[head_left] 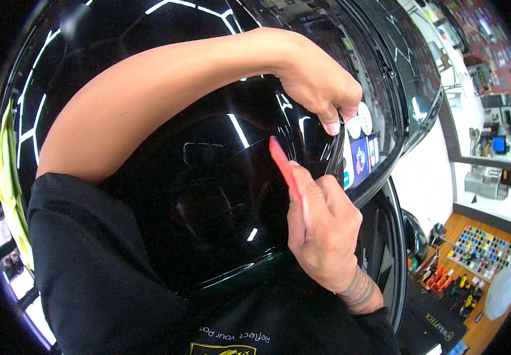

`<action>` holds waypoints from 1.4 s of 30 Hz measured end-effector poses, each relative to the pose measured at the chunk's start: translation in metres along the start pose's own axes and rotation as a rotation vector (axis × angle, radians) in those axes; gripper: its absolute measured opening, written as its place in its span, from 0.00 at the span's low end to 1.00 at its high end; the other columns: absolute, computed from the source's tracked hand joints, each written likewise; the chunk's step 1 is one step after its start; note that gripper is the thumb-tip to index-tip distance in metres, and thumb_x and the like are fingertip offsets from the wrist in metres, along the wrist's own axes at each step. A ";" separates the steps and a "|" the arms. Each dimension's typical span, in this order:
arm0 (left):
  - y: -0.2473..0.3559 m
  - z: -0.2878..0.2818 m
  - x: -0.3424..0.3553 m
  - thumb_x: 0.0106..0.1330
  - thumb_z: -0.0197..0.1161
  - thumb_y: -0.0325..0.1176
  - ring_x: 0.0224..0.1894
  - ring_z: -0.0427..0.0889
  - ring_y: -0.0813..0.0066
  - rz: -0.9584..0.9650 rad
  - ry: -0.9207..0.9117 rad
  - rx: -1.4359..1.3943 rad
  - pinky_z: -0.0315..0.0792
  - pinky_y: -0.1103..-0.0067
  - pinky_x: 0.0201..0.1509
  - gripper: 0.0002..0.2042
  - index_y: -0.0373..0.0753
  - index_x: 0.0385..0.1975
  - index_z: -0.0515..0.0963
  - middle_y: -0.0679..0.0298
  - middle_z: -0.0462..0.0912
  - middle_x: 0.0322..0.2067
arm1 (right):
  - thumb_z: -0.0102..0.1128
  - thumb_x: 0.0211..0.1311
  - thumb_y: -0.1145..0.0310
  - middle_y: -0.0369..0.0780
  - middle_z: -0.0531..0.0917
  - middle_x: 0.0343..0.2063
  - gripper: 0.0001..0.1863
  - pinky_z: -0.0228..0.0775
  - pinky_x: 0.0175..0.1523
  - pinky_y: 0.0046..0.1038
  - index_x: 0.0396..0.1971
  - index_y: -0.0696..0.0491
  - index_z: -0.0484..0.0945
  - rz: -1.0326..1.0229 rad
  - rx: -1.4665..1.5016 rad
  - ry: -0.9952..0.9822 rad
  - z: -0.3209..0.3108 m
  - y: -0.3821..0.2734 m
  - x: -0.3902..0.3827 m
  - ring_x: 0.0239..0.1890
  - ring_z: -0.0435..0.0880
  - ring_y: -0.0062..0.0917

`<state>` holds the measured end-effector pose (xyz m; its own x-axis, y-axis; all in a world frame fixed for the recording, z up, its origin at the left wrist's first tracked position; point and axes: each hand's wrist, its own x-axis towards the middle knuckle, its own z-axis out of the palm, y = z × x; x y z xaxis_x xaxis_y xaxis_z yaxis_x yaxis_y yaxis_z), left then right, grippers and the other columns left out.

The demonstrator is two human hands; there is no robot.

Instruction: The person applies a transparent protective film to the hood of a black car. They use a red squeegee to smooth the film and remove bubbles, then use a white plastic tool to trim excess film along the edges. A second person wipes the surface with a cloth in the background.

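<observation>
Over the glossy black car panel (208,136), my left arm reaches across from the left. At the panel's edge beside the windshield, my left hand (323,89) is closed, thumb and fingers pinching a strip of dark glossy film (337,151). The film looks pulled up and creased between my hands. Lower down, my right hand (323,228) grips a flat red squeegee (282,161). Its tip points up and left, close over the black surface; whether it touches cannot be told.
Round and rectangular stickers (360,160) sit on the glass right of my hands. A yellow-green cloth (10,183) hangs at the far left. At lower right, a board of coloured swatches (483,251) and several hand tools (462,293) lie beyond the car.
</observation>
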<state>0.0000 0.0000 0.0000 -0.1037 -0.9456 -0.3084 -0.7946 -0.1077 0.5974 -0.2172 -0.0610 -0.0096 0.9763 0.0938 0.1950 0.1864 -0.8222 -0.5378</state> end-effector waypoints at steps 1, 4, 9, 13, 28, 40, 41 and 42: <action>0.000 0.001 0.003 0.65 0.61 0.38 0.42 0.81 0.54 0.010 0.017 0.013 0.73 0.67 0.45 0.18 0.30 0.46 0.76 0.46 0.82 0.37 | 0.61 0.54 0.81 0.46 0.76 0.25 0.18 0.69 0.29 0.33 0.47 0.60 0.77 0.010 0.025 0.003 -0.002 0.004 0.001 0.24 0.78 0.37; -0.001 -0.001 0.002 0.64 0.62 0.39 0.35 0.80 0.55 0.023 0.004 -0.012 0.71 0.66 0.40 0.16 0.29 0.40 0.79 0.50 0.81 0.30 | 0.60 0.54 0.81 0.46 0.76 0.24 0.15 0.69 0.29 0.32 0.44 0.61 0.77 0.042 0.133 0.040 -0.001 0.010 0.007 0.23 0.78 0.37; -0.005 -0.002 0.004 0.63 0.63 0.39 0.34 0.81 0.55 0.038 0.002 0.002 0.71 0.66 0.39 0.16 0.29 0.39 0.79 0.50 0.82 0.29 | 0.59 0.57 0.79 0.46 0.78 0.21 0.10 0.70 0.30 0.30 0.39 0.63 0.78 0.109 0.263 0.049 -0.003 0.017 0.014 0.21 0.80 0.33; -0.001 -0.006 0.007 0.62 0.63 0.38 0.36 0.81 0.53 -0.021 -0.047 0.003 0.73 0.66 0.39 0.15 0.31 0.40 0.79 0.49 0.82 0.31 | 0.58 0.58 0.78 0.53 0.78 0.22 0.08 0.69 0.28 0.41 0.38 0.62 0.76 0.210 0.407 -0.099 -0.010 0.030 0.018 0.24 0.80 0.48; -0.015 -0.028 -0.014 0.58 0.65 0.34 0.31 0.78 0.55 -0.290 -0.152 -0.120 0.67 0.68 0.36 0.11 0.32 0.29 0.74 0.54 0.77 0.24 | 0.58 0.61 0.72 0.50 0.75 0.13 0.10 0.69 0.24 0.40 0.25 0.62 0.71 0.161 0.524 -0.206 -0.013 0.052 0.018 0.18 0.79 0.46; -0.018 -0.030 -0.014 0.57 0.67 0.38 0.43 0.79 0.55 -0.293 -0.117 -0.065 0.71 0.65 0.46 0.12 0.36 0.33 0.79 0.55 0.81 0.31 | 0.60 0.47 0.77 0.41 0.71 0.25 0.19 0.68 0.24 0.28 0.43 0.64 0.75 -0.181 0.477 -0.003 -0.005 0.047 -0.002 0.23 0.74 0.31; -0.017 -0.030 -0.015 0.57 0.67 0.38 0.44 0.79 0.56 -0.331 -0.124 -0.047 0.71 0.65 0.46 0.13 0.36 0.34 0.79 0.55 0.82 0.31 | 0.60 0.46 0.76 0.40 0.71 0.25 0.20 0.67 0.23 0.26 0.43 0.64 0.75 -0.223 0.387 -0.052 -0.010 0.041 0.000 0.22 0.74 0.27; -0.017 -0.029 -0.014 0.56 0.67 0.38 0.44 0.79 0.56 -0.340 -0.118 -0.050 0.71 0.65 0.47 0.13 0.36 0.35 0.79 0.55 0.82 0.31 | 0.59 0.47 0.74 0.38 0.71 0.25 0.21 0.65 0.22 0.23 0.43 0.65 0.74 -0.248 0.325 -0.076 -0.010 0.039 0.004 0.22 0.73 0.23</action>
<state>0.0325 0.0061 0.0156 0.0909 -0.8112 -0.5777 -0.7655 -0.4279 0.4804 -0.2074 -0.0984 -0.0223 0.9006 0.3177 0.2966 0.4299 -0.5510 -0.7153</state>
